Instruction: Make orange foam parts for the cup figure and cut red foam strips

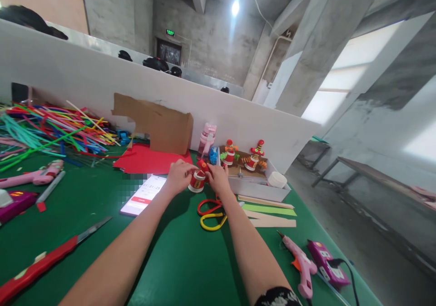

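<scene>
Between my two hands is a small red-and-white paper-cup figure (196,182) with a red piece on top, upright at the table surface. My left hand (180,177) is closed, its fingertips on the upper left of the figure. From the right, my right hand (219,178) pinches at the red top part. Just what lies under the fingertips is partly hidden. Scissors (211,226) with one red and one yellow handle lie below my right hand, partly covered by the forearm. A phone (143,196) with a lit timer screen rests left of my left wrist.
A box (259,187) at the back right holds similar cup figures. Paper strips (269,209) and a pink glue gun (299,263) lie right. Red sheets (150,158), cardboard (163,124) and a pink bottle (206,140) stand behind. Pipe cleaners (57,128) and a red-handled knife (51,260) lie left.
</scene>
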### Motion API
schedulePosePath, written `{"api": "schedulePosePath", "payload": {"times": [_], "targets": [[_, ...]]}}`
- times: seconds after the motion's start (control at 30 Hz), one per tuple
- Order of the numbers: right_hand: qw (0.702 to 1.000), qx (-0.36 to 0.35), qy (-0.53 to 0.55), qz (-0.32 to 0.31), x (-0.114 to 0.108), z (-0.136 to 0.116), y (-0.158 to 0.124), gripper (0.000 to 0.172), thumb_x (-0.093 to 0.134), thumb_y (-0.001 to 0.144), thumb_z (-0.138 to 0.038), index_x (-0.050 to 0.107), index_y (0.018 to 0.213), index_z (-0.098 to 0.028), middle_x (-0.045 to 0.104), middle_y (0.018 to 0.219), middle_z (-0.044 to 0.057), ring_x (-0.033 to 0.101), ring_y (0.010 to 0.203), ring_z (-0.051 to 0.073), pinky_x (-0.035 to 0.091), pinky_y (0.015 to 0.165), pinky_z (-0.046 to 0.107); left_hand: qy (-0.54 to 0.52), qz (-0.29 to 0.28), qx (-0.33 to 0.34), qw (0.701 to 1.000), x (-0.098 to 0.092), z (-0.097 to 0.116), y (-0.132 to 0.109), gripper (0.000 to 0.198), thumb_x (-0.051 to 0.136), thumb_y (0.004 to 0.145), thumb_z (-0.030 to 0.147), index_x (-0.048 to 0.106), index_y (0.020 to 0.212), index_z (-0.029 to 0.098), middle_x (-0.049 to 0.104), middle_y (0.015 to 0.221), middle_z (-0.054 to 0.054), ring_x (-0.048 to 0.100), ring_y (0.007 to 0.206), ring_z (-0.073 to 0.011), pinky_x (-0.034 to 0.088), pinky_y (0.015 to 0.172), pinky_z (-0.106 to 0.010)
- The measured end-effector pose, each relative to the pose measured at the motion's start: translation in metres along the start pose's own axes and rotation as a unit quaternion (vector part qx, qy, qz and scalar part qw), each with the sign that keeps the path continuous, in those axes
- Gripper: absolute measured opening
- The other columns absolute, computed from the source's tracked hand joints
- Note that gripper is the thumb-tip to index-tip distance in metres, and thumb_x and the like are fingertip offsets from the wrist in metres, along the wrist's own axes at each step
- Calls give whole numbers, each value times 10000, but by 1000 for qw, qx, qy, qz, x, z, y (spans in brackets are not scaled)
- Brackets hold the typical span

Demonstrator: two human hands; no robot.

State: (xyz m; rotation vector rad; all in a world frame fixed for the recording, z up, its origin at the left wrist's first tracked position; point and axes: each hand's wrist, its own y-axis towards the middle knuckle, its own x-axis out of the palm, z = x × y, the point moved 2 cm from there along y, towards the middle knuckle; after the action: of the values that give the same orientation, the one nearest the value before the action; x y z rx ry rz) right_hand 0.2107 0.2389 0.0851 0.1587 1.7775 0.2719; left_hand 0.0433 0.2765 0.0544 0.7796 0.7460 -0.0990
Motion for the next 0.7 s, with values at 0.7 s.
{"api": "schedulePosePath", "payload": {"times": [0.7], "targets": [[999,24,15,22,5,3,-5,393,466,983,-207,588,1356,-224,674,1301,119,590,1220,263,213,1157,528,150,-22,104,983,11,23,-14,309,479,873,164,681,1088,254,613,894,-88,473,929,-271,319,787,-418]]}}
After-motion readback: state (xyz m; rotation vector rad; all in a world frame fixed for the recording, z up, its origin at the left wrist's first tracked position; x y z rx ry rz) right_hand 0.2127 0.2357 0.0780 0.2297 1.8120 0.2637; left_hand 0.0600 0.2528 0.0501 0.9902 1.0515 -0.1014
